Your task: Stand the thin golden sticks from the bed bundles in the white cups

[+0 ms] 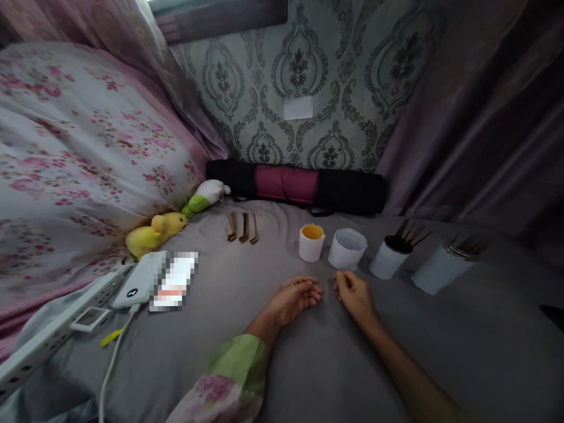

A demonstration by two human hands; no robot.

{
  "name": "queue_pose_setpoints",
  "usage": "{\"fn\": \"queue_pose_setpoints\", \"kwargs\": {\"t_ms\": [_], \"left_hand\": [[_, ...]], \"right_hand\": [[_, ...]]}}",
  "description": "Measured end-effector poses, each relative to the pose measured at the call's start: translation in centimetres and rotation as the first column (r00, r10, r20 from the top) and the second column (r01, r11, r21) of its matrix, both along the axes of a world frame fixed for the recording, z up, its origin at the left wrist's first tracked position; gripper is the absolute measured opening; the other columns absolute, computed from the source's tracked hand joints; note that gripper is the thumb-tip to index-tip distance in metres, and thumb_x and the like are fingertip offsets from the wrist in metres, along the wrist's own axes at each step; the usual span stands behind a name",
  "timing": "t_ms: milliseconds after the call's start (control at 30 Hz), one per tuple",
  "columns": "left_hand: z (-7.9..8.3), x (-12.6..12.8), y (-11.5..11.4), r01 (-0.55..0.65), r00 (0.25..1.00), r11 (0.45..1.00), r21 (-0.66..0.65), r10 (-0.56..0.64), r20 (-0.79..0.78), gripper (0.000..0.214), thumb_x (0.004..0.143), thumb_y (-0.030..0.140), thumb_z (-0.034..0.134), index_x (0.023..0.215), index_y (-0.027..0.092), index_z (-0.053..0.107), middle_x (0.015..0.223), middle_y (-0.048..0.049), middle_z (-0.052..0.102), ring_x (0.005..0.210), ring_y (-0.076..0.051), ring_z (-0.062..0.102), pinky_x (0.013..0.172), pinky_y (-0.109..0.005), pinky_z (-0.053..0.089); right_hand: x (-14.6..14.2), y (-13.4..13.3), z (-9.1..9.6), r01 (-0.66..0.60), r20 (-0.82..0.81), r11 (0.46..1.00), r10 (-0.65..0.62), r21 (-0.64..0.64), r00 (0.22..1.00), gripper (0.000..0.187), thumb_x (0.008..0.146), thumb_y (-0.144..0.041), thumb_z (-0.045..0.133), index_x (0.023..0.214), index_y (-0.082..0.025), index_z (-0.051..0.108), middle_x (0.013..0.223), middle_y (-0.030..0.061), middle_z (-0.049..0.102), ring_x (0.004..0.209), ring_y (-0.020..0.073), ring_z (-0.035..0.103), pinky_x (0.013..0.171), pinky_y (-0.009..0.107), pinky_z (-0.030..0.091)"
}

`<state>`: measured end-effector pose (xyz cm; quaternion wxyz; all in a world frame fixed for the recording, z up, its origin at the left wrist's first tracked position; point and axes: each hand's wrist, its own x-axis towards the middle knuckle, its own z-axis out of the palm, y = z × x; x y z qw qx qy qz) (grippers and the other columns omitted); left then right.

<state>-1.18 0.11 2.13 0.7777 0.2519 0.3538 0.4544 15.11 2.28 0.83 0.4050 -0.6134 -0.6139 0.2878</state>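
Observation:
My left hand (295, 298) hovers over or rests on the grey sheet, palm turned inward, its fingers loosely curled and apart with nothing in them. Just right of it, my right hand (353, 296) has thumb and fingers pinched together; anything between them is too small to see. Beyond the hands stand a white cup with a yellow inside (311, 247) and a wider white pot (347, 254), the latter nearest my right hand. Further right are a white can (384, 263) holding thin brown sticks and a larger tilted-looking white jar (438, 273) with similar sticks.
Thin brown sticks with bent ends (244, 229) lie in small groups at the back. On the left are a power bank (141, 282), a white cable (115, 358), a power strip (48, 338) and yellow plush toy (156, 232). A long black-and-maroon bag (286, 183) lies along the wall.

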Motion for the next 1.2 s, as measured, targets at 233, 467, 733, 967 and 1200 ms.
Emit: {"fn": "queue_pose_setpoints", "kwargs": {"t_ms": [233,467,733,967,1200], "left_hand": [[0.1,0.1,0.2,0.005,0.999,1.000,-0.026,-0.006,-0.044,0.013,0.077,0.009,0.048,0.088,0.008,0.055,0.070,-0.0078,0.062,0.055,-0.009,0.057,0.052,-0.020,0.041],[0.1,0.5,0.7,0.017,0.990,0.999,-0.029,-0.021,-0.137,0.008,0.076,0.010,0.052,0.082,0.009,0.056,0.064,-0.0046,0.061,0.049,-0.008,0.055,0.047,-0.019,0.039],[0.2,-1.0,2.1,-0.087,0.929,0.996,0.026,0.090,-0.358,0.005,0.074,0.014,0.056,0.077,0.010,0.056,0.063,-0.0036,0.060,0.046,-0.007,0.053,0.044,-0.018,0.038],[0.1,-4.1,4.3,-0.162,0.853,0.983,0.092,0.186,-0.487,0.009,0.072,0.017,0.059,0.073,0.012,0.052,0.059,-0.0018,0.059,0.042,-0.006,0.051,0.040,-0.017,0.036],[0.5,-6.6,5.7,-0.219,0.754,0.961,0.170,0.277,-0.595,0.009,0.072,0.016,0.057,0.068,0.013,0.050,0.055,-0.0007,0.057,0.040,-0.006,0.049,0.038,-0.017,0.033]], "right_hand": [[0.2,-0.3,-0.4,-0.001,-0.030,1.000,0.002,0.018,1.000,0.040,0.080,-0.048,0.037,0.074,-0.015,0.058,0.057,0.0042,0.058,0.049,0.0151,0.052,0.047,0.024,0.038],[0.3,-0.5,-0.5,-0.024,0.003,0.999,0.024,0.025,1.000,0.039,0.081,-0.048,0.035,0.071,-0.017,0.057,0.057,0.0041,0.058,0.049,0.0146,0.052,0.047,0.024,0.037],[0.3,-0.5,-0.6,-0.015,0.057,0.998,0.011,0.069,0.998,0.041,0.082,-0.048,0.032,0.068,-0.017,0.056,0.055,0.0031,0.056,0.050,0.0146,0.051,0.048,0.024,0.036],[0.3,-0.6,-0.5,-0.020,0.022,0.998,0.019,0.052,1.000,0.040,0.081,-0.048,0.034,0.068,-0.017,0.056,0.052,0.0020,0.055,0.047,0.0141,0.049,0.046,0.023,0.035],[0.4,-0.7,-0.5,-0.045,-0.011,0.997,0.046,0.061,0.999,0.040,0.081,-0.047,0.034,0.071,-0.017,0.058,0.054,0.0026,0.055,0.047,0.0147,0.050,0.047,0.024,0.036]]}}
